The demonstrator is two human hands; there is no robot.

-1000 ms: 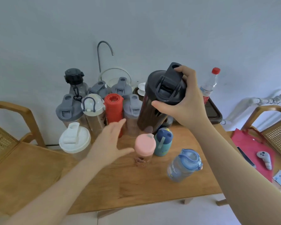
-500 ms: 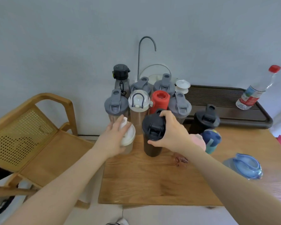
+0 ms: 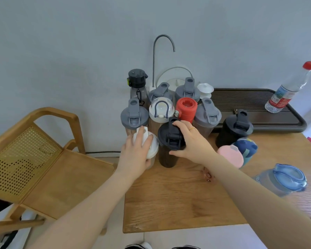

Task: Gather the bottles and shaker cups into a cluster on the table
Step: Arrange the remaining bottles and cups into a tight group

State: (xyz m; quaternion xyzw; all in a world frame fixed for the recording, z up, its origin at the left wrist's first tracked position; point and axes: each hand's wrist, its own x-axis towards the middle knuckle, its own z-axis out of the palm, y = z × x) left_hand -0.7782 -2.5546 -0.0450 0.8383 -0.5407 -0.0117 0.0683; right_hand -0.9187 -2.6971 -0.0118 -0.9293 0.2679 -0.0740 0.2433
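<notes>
Several bottles and shaker cups stand bunched at the back left of the wooden table [image 3: 178, 200]. My right hand [image 3: 192, 142] grips the lid of a dark shaker cup [image 3: 169, 155] that stands upright on the table in front of a red bottle [image 3: 186, 109]. My left hand [image 3: 136, 155] wraps a white-lidded shaker cup [image 3: 152, 148] just left of it. Apart on the right stand a second black shaker [image 3: 234, 129], a pink-lidded cup [image 3: 231, 156], a navy-lidded bottle [image 3: 247, 149] and a blue jug [image 3: 284, 178].
A dark slatted tray [image 3: 255, 112] at the back right carries a clear water bottle with a red cap [image 3: 291, 87]. A thin curved tap [image 3: 162, 51] and white kettle rise behind the cluster. A wooden cane chair [image 3: 43, 164] stands left of the table.
My right hand brought the dark shaker from up in the air down onto the table beside the white-lidded cup. My left hand closed on the white-lidded cup. The view shifted left.
</notes>
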